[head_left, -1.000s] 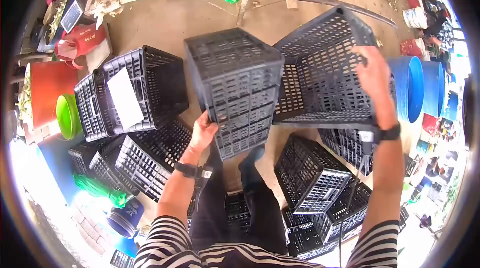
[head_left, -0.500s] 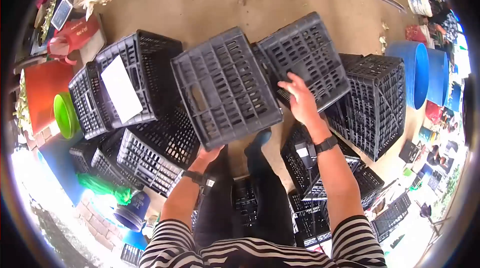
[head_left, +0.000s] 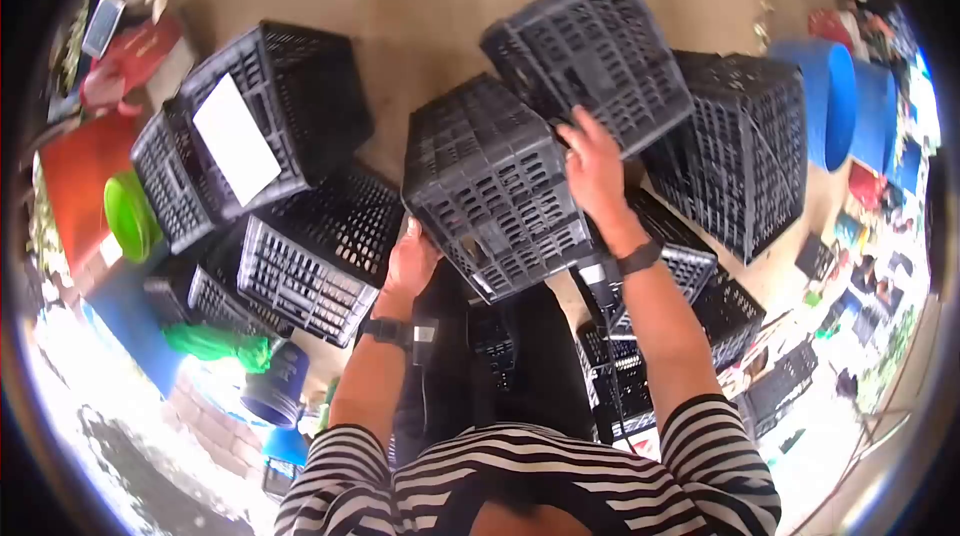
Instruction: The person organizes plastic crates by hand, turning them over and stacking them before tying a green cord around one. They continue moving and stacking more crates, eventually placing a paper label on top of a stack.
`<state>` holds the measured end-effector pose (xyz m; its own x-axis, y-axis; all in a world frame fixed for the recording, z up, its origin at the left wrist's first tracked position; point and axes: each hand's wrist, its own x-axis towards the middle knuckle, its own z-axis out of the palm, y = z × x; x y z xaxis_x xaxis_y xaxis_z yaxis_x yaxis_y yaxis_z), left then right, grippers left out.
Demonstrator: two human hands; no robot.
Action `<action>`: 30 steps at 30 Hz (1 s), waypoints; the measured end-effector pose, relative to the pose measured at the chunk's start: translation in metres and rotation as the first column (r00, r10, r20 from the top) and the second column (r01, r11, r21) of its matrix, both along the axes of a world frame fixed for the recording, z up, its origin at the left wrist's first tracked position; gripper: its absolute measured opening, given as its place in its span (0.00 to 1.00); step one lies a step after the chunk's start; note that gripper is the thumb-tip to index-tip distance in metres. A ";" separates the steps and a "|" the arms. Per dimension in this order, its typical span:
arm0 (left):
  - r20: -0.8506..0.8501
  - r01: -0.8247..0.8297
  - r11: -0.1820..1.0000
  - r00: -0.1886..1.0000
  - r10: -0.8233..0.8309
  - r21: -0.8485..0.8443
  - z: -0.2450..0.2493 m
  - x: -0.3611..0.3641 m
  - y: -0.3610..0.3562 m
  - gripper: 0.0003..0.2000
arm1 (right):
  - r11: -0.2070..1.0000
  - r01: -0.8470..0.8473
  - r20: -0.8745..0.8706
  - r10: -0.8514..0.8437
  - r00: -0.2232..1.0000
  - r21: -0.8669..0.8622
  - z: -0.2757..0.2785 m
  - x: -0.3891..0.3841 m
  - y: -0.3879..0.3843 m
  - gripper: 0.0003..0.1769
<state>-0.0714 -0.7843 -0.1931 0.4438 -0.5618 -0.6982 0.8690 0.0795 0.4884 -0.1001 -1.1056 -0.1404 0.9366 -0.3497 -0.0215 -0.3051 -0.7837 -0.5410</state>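
Before me a black plastic crate [head_left: 510, 216] is tilted, its slatted sides facing up and toward me. My left hand [head_left: 412, 261] grips its lower left edge, thumb up along the side, the other fingers partly hidden behind it. At the crate's right edge is my right hand [head_left: 597, 171], fingers stretched apart and overlapping a second black crate [head_left: 600, 56] behind. Whether those fingers touch one crate or both is hard to tell. Each wrist wears a dark band.
On the left stand more black crates [head_left: 310, 96], one carrying a white sheet [head_left: 236, 141], beside a green basin [head_left: 130, 216] and an orange container [head_left: 85, 176]. To the right are a tall crate stack [head_left: 745, 156] and blue barrels [head_left: 815, 101]. Further crates [head_left: 660, 266] lie near my legs.
The middle crate has turned and shifted right, showing another side. My left hand has moved up along its left edge. My right hand has come closer to its right edge.
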 end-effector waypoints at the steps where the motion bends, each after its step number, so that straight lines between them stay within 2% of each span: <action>1: -0.079 -0.017 1.000 0.997 0.019 0.022 0.013 0.004 -0.015 0.26 | 0.999 0.045 0.004 -0.045 0.999 0.027 0.001 -0.009 0.008 0.23; 2: -0.152 -0.027 0.999 0.988 0.032 0.035 0.021 0.007 -0.034 0.25 | 0.996 0.083 0.003 -0.083 0.997 0.025 -0.001 -0.024 0.012 0.24; 3: -0.076 -0.069 0.996 0.995 0.064 -0.063 0.027 0.003 -0.042 0.20 | 0.993 0.115 0.005 -0.115 0.993 0.032 -0.003 -0.035 0.014 0.25; 5: -0.120 -0.158 0.981 0.978 0.172 0.116 0.007 0.007 -0.048 0.15 | 0.983 0.178 -0.142 -0.170 0.975 0.047 0.003 -0.046 0.026 0.26; 7: -0.058 -0.188 0.982 0.980 0.188 0.008 0.020 0.026 -0.059 0.14 | 0.964 0.245 -0.138 -0.230 0.963 0.106 0.002 -0.048 0.032 0.26; 9: -0.070 -0.217 0.975 0.973 0.221 0.055 0.015 0.035 -0.063 0.14 | 0.978 0.206 -0.161 -0.200 0.966 0.022 0.006 -0.045 0.034 0.26; 11: -0.028 -0.173 0.985 0.985 0.172 -0.019 0.024 0.044 -0.072 0.13 | 0.975 0.220 -0.143 -0.215 0.966 0.023 0.003 -0.045 0.034 0.25; 12: -0.037 -0.156 0.986 0.987 0.159 0.064 0.020 0.041 -0.071 0.12 | 0.977 0.211 -0.124 -0.206 0.971 0.029 0.001 -0.047 0.034 0.25; 15: -0.092 -0.183 0.979 0.977 0.190 0.086 0.011 0.029 -0.065 0.11 | 0.981 0.192 -0.088 -0.189 0.978 0.025 -0.002 -0.061 0.038 0.25; 16: -0.146 -0.268 0.956 0.947 0.285 0.123 0.005 0.028 -0.063 0.10 | 0.971 0.216 -0.140 -0.200 0.970 0.106 -0.002 -0.069 0.042 0.25; 17: -0.148 -0.267 0.956 0.947 0.284 0.121 0.001 0.029 -0.060 0.10 | 0.953 0.239 -0.191 -0.204 0.960 0.185 -0.002 -0.075 0.045 0.26; 19: -0.183 -0.234 0.970 0.953 0.243 0.066 0.008 0.037 -0.063 0.10 | 0.959 0.232 -0.175 -0.203 0.963 0.164 0.003 -0.084 0.049 0.25; 21: -0.145 -0.218 0.975 0.964 0.222 0.041 0.025 0.034 -0.066 0.13 | 0.927 0.319 -0.196 -0.281 0.939 0.196 0.013 -0.094 0.049 0.23; 22: -0.071 -0.153 0.988 0.985 0.155 0.038 0.037 0.030 -0.069 0.16 | 0.931 0.316 -0.182 -0.283 0.942 0.185 0.020 -0.096 0.043 0.23; 24: 0.071 -0.041 0.995 0.997 0.035 0.089 0.068 0.017 -0.080 0.19 | 0.882 0.364 -0.040 -0.369 0.928 0.299 0.037 -0.098 0.025 0.20; 25: 0.178 0.034 0.996 0.983 -0.049 0.088 0.088 0.006 -0.079 0.21 | 0.885 0.362 -0.033 -0.369 0.929 0.291 0.048 -0.097 0.018 0.20; 27: 0.257 0.127 0.980 0.952 -0.164 0.155 0.115 -0.020 -0.069 0.23 | 0.701 0.492 -0.042 -0.553 0.832 0.515 0.068 -0.084 -0.003 0.17; 28: 0.235 0.088 0.992 0.966 -0.108 0.096 0.133 -0.031 -0.067 0.19 | 0.624 0.531 -0.143 -0.562 0.815 0.573 0.064 -0.085 -0.015 0.20; 29: 0.184 0.199 0.962 0.955 -0.234 0.189 0.143 -0.039 -0.057 0.20 | 0.631 0.523 -0.121 -0.565 0.816 0.574 0.058 -0.086 -0.029 0.20; 30: 0.209 0.188 0.968 0.953 -0.220 0.164 0.160 -0.048 -0.057 0.20 | 0.508 0.469 -0.240 -0.452 0.859 0.722 0.051 -0.087 -0.042 0.22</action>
